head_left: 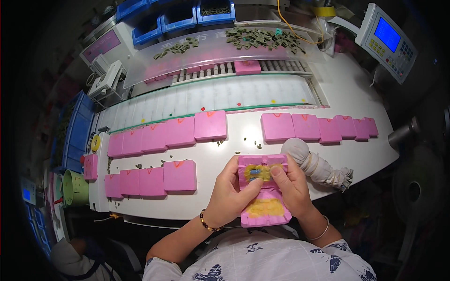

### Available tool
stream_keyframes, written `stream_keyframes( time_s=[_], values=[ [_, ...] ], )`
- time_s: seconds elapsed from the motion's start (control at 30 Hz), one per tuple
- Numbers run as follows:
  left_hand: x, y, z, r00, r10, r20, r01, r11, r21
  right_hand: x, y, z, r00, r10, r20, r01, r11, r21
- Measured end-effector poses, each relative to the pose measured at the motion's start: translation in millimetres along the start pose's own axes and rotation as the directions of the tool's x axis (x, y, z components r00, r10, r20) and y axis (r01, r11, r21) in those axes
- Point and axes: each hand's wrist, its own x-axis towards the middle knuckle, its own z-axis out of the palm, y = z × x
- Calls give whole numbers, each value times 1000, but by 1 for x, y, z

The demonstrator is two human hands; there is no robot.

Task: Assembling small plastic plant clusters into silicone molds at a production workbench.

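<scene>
Fingers (229,172) of the left hand (224,199) are bent round the left edge of an opened pink mold (268,193), the thumb laid over its inner face near small blue pieces (254,172); those of the right hand (296,189) close on the opposite edge, that thumb on the yellow-stained hollow of the upper half. Both hands hold the mold before the person's body, at the near edge of the white desk (213,161). A wrapped white cloth bundle (321,169) lies just beside the right hand. Pink blocks (211,125) with orange marks sit in rows, five and four at the left, six at the right. Farther back, green pieces (265,40) lie on a translucent sheet (211,56).
</scene>
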Motion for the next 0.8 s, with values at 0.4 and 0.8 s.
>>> stream_keyframes(
  time_s=[0.4,0.8],
  values=[
    [-1,-3,-8,998,47,37,-46,999,-27,-2,-1,-5,999,-20,47,23,998,-61],
    [-3,-1,-14,1000,-12,-11,12,1000,28,0,-5,-21,989,87,117,-87,996,-10]
  ],
)
